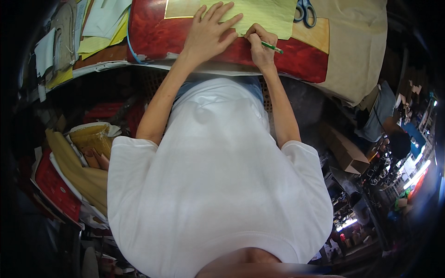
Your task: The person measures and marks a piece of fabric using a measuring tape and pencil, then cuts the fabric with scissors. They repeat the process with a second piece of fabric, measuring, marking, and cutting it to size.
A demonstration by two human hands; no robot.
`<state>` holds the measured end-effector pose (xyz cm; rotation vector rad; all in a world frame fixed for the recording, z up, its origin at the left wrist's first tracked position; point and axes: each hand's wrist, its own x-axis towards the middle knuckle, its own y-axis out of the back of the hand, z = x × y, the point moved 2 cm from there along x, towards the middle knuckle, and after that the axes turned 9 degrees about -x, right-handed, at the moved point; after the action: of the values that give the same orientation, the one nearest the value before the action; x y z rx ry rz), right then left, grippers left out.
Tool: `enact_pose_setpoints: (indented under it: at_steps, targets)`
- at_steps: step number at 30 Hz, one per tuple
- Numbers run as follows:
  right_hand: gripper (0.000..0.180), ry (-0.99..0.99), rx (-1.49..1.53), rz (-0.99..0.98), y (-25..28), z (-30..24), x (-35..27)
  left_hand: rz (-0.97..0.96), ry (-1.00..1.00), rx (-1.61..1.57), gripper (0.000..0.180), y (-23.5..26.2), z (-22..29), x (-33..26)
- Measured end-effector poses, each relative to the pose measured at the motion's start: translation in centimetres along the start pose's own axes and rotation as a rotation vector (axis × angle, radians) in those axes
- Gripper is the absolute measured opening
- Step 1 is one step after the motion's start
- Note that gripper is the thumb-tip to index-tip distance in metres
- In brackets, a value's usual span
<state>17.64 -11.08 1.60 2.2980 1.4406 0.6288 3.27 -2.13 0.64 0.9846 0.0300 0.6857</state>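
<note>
While the left hand (208, 30) lies flat, fingers spread, on the yellow sheet (259, 14), the right hand (260, 44) grips a green pencil (272, 47) at its edge.

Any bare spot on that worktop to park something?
Bare tan sheet right of the scissors, out to the table edge. Small red strip below the pencil. Crowded: left hand and right hand on yellow paper; paper stack far left.

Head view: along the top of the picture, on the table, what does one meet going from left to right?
Stack of papers → left hand, flat on the yellow paper → right hand holding a green pencil → scissors → beige cloth.
</note>
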Motion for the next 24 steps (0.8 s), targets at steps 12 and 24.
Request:
enact_pose_setpoints:
  at_steps: [12,24]
  targets:
    - [0.014,-0.004,-0.010,0.076,-0.04,0.01,-0.03,-0.005,-0.005,0.021,0.050,-0.16,-0.07,-0.07]
    - [0.013,0.056,-0.042,0.117,-0.05,0.07,-0.11,0.004,-0.011,0.023,0.050,-0.23,-0.14,-0.07]
